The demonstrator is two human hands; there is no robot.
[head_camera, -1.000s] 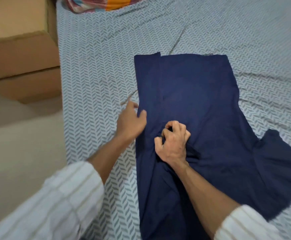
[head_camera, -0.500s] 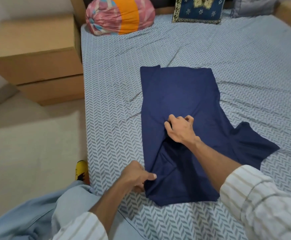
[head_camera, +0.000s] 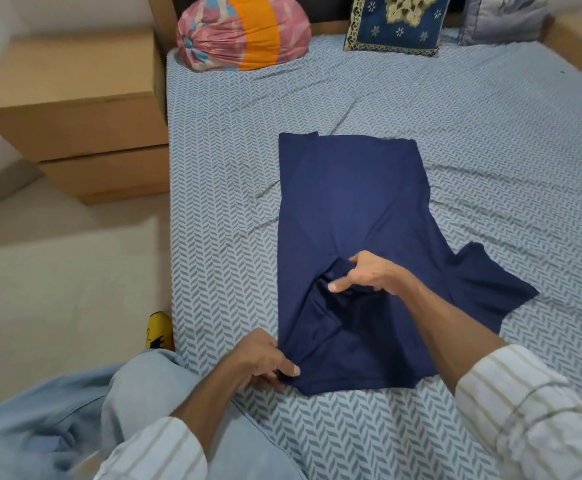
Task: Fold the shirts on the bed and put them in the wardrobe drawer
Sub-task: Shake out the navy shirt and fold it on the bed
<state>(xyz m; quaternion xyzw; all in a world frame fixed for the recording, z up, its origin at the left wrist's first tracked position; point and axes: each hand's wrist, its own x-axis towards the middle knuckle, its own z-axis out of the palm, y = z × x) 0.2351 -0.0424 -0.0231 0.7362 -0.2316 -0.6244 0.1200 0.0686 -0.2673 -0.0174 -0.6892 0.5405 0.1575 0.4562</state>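
Observation:
A navy blue shirt point(head_camera: 355, 202) lies lengthwise on the bed point(head_camera: 473, 126), its left side folded in and one sleeve sticking out to the right. My left hand point(head_camera: 262, 362) pinches the shirt's near left corner at the bed's edge. My right hand point(head_camera: 369, 275) grips a bunch of the cloth in the shirt's middle, lifting it slightly. No wardrobe or drawer for the shirt shows in this view.
A wooden bedside cabinet point(head_camera: 85, 112) stands left of the bed. A pink and orange bundle point(head_camera: 244, 32), a blue embroidered cushion point(head_camera: 397, 26) and a grey pillow point(head_camera: 504, 19) line the headboard. A yellow slipper point(head_camera: 159, 330) lies on the floor by my knee.
My left hand moved from the shirt's left edge down to its near left corner and took hold. The right hand kept its grip in the middle. The view pulled back.

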